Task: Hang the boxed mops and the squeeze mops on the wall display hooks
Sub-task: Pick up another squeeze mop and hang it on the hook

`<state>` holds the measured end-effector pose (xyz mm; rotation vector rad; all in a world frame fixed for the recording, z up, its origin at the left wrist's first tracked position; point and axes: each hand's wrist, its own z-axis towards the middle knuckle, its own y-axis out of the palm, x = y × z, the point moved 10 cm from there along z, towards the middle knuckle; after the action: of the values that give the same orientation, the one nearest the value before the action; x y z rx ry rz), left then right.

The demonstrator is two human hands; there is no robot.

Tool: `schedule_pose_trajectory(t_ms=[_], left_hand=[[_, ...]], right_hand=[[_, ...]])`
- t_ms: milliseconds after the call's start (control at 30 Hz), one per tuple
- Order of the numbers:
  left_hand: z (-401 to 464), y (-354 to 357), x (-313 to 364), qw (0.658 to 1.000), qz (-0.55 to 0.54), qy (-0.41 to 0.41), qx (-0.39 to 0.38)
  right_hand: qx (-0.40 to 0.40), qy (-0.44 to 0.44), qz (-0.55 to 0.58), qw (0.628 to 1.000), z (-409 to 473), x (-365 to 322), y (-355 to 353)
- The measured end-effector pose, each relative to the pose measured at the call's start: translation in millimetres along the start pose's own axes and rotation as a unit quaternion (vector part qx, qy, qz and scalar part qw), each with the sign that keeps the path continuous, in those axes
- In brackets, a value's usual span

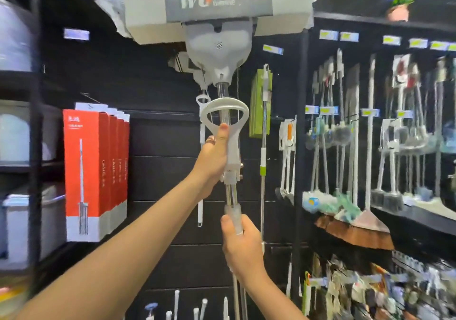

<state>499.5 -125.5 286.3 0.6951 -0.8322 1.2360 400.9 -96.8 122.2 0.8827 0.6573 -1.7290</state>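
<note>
With both hands point(213, 158) point(240, 239) gripping the top-heavy squeeze mop point(217, 38), it could swing into the hanging green mop point(260, 105).

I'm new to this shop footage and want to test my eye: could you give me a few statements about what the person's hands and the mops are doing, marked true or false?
1. Both hands grip the squeeze mop. True: the left hand is at the loop-shaped squeeze handle and the right hand is lower on the pole.
2. The mop head points down at the floor. False: it is raised at the top of the view.
3. The red boxed mops hang to the left of the held mop. True.
4. The mop head is bare sponge. False: it is wrapped in packaging with a grey label.
5. A green mop hangs just right of the held mop. True.
</note>
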Motion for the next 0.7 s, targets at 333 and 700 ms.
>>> schedule_pose_trajectory(t_ms=[333,700], left_hand=[[122,-52,32,0.982,0.110,0.139,0.065],[277,-131,19,0.964,0.155,0.209,0.047]], right_hand=[[-0.078,-0.052,0.077,0.993,139,2,59],[-0.074,-0.092,0.086,0.989,288,24,168]])
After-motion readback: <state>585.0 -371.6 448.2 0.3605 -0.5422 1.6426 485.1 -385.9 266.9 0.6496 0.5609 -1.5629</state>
